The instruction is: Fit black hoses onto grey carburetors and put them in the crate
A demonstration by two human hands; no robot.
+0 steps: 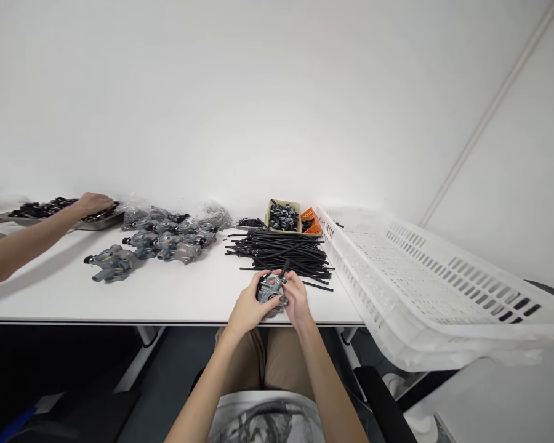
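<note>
A grey metal carburetor (271,288) is held above the front edge of the white table. My left hand (248,307) wraps round its left side, thumb across the front. From its upper right a black rubber hose (285,268) sticks up at a slant. My right hand (297,298) is closed at the carburetor's right side, with its fingertips pinching near the base of the hose; the exact contact is partly hidden. Just beyond my hands lies a wide pile of black hoses (281,249).
Several carburetors (166,240) stand left of centre, near plastic bags (212,215). A yellow bin (299,212) of small parts and an orange basket (311,220) sit behind the hoses. A white crate (397,307) rises at right. Another person's hand (95,203) reaches into a metal tray (106,221).
</note>
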